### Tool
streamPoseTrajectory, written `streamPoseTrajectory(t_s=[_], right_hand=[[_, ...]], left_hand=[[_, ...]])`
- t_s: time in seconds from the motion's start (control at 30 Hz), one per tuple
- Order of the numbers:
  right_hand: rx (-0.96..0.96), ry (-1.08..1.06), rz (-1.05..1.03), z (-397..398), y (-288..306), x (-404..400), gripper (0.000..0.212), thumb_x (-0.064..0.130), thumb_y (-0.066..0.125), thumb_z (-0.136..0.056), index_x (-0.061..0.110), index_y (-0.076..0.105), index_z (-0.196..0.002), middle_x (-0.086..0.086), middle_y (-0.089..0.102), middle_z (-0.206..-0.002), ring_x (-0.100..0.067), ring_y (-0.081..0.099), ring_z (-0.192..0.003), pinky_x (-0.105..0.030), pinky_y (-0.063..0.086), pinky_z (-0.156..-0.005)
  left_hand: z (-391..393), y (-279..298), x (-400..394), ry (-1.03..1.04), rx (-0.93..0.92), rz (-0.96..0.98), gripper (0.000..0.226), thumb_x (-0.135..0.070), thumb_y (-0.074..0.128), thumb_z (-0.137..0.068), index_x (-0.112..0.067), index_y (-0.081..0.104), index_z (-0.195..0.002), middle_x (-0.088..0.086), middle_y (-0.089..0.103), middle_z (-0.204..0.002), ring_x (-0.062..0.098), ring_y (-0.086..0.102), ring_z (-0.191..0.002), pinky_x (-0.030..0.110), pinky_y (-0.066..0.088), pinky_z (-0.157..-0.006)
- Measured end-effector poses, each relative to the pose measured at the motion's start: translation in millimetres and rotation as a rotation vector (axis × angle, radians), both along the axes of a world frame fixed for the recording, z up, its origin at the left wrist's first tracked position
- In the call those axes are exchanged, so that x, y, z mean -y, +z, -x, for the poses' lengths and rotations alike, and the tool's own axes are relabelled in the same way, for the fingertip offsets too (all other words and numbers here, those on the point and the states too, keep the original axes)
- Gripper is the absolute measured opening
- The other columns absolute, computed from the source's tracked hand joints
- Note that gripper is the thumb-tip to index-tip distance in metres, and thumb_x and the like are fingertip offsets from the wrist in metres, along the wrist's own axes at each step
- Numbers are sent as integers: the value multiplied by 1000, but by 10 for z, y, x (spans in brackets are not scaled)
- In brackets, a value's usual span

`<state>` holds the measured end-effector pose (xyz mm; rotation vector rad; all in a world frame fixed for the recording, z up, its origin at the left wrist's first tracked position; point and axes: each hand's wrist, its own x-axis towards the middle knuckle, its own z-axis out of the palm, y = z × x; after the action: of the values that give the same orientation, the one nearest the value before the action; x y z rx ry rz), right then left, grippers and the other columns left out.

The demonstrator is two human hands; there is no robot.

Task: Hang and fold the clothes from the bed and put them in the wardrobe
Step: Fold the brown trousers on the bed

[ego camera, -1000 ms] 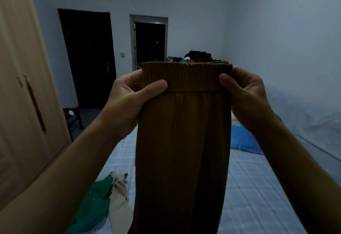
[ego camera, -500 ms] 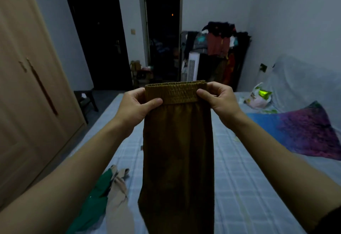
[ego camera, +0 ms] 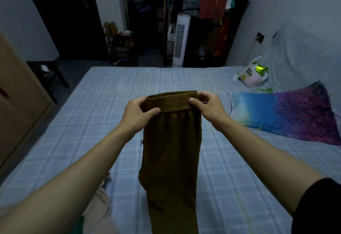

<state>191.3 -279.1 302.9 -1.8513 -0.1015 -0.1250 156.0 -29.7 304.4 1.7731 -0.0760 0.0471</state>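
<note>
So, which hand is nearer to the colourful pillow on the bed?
Right. The right hand pinches the brown trousers' waistband at the end beside the colourful pillow; the left hand pinches the opposite end, farther from it.

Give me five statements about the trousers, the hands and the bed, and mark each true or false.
1. Both hands pinch the waistband of the brown trousers. True: the left hand and right hand each hold one end.
2. The trousers lie flat, folded, on the bed. False: they hang lengthwise from the hands above it.
3. A plastic bag sits at the bed's far right corner. True.
4. The colourful cloth lies left of the trousers. False: it lies to the right.
5. The white tower fan stands on the bed. False: it stands on the floor beyond it.
</note>
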Motion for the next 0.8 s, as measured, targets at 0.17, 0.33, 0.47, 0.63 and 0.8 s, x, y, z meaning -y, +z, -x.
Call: streamPoseTrajectory(t_s=[0.17, 0.33, 0.47, 0.63, 0.8], right_hand=[[-68, -6, 27, -735, -423, -56, 4, 24, 72, -87, 21, 71, -90, -3, 74, -92, -19, 70, -89, -32, 57, -81], [-153, -33, 9, -1474, -1038, -91, 3, 21, 72, -87, 22, 72, -90, -6, 73, -94, -17, 69, -88, -21, 53, -72], [-237, -40, 27, -2128, -1762, -101, 2, 22, 71, -87, 24, 71, -87, -7, 72, -91, -17, 68, -85, -24, 54, -73], [-317, -33, 41, -2865, -2804, -145, 2, 21, 72, -87, 20, 71, -85, 12, 64, -68, -7, 62, -70, -26, 51, -68], [-389, -140, 308, -3385, -3614, -132, 27, 12, 59, -95, 9, 61, -122, -12, 64, -121, -24, 60, -112, -32, 47, -98]], left_hand=[[-762, -450, -6, 33, -64, -56, 30, -17, 76, -85, -16, 69, -114, -4, 73, -106, 11, 68, -101, 37, 58, -90], [-1599, -1104, -3, 59, -149, -77, 31, -20, 76, -85, -19, 69, -115, -7, 73, -106, 10, 68, -101, 37, 58, -90], [-2298, -1839, -22, 54, -256, -71, 34, -20, 76, -84, -18, 68, -118, -4, 72, -108, 13, 68, -101, 37, 58, -90], [-3029, -2890, -47, 47, -364, -86, 28, -21, 76, -85, -21, 68, -112, -5, 72, -104, 13, 69, -97, 31, 59, -84], [-3584, -3637, -28, 101, -371, -376, 29, -26, 67, -92, -13, 62, -117, 2, 68, -104, 25, 65, -102, 33, 55, -81]])
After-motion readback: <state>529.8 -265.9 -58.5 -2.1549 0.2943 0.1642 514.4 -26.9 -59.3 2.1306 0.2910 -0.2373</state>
